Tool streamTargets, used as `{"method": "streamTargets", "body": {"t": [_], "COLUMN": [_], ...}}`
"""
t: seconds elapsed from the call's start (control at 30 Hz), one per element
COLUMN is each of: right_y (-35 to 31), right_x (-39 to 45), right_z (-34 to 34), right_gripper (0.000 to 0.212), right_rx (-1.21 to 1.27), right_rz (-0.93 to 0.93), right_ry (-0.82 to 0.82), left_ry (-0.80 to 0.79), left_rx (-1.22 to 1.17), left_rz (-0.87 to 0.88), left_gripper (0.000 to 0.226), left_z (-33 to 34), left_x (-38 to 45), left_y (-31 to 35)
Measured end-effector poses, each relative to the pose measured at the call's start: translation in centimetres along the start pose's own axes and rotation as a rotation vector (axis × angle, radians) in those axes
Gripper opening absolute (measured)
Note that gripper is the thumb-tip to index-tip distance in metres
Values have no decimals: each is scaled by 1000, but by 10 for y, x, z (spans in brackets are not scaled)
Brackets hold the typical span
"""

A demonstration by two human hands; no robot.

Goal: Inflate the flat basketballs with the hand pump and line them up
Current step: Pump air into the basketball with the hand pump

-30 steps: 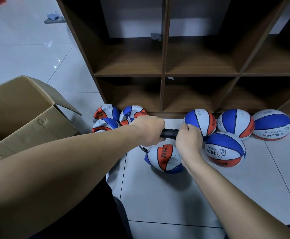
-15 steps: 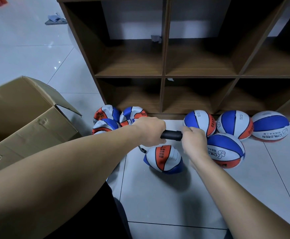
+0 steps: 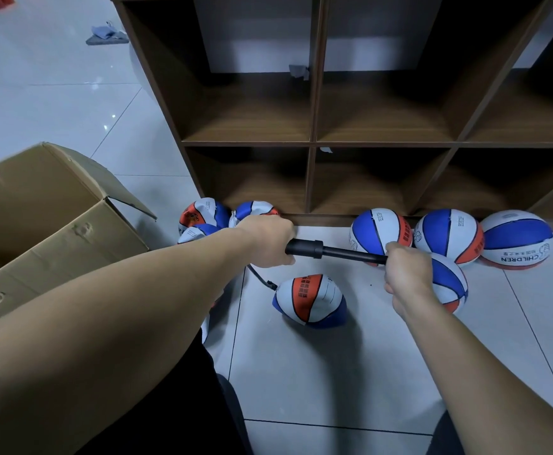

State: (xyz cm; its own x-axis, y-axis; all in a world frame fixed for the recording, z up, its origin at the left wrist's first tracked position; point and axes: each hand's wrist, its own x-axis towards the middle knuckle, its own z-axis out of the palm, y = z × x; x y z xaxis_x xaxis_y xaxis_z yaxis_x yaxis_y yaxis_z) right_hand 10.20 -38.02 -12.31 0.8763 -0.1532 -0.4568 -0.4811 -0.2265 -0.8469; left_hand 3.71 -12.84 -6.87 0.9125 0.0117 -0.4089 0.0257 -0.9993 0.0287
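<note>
Currently, progress: you are partway through; by my judgement roughly half of the visible balls are done.
Step in hand: pumping the half-flat ball, which lies on the floor in front of you, sagging and creased at its lower edge.
Hand pump: held level above that ball, its rod drawn well out to your right; a thin black hose runs from below your left hand down to the ball's left side.
Left hand: fingers wrapped firmly round the pump barrel.
Right hand: fist wrapped round the handle end of the rod; the handle itself is hidden inside the fist.
Finished balls: four look round and full, namely three in a row against the foot of the shelf unit, being first, second and third, plus a fourth in front of them, partly behind your right hand.
Alignment: the fourth sits out of the row, so lining up is not complete.
Remaining stock: a cluster of flat balls by the shelf's left foot, partly hidden by your left forearm; exact count cannot be told.
Cardboard box: open at your left; contents not visible.
</note>
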Motion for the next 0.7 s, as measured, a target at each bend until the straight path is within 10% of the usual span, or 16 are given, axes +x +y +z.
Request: {"method": "streamTargets", "body": {"t": [0.7], "right_y": [-8], "right_x": [-54], "right_z": [52], "right_gripper": [36], "right_rx": [-186], "right_rz": [-267], "right_ry": [-29], "left_ry": [54], "left_rx": [31], "left_rz": [16], "left_gripper": [27], "left_z": [-5], "left_x": [-12], "left_y": [34]}}
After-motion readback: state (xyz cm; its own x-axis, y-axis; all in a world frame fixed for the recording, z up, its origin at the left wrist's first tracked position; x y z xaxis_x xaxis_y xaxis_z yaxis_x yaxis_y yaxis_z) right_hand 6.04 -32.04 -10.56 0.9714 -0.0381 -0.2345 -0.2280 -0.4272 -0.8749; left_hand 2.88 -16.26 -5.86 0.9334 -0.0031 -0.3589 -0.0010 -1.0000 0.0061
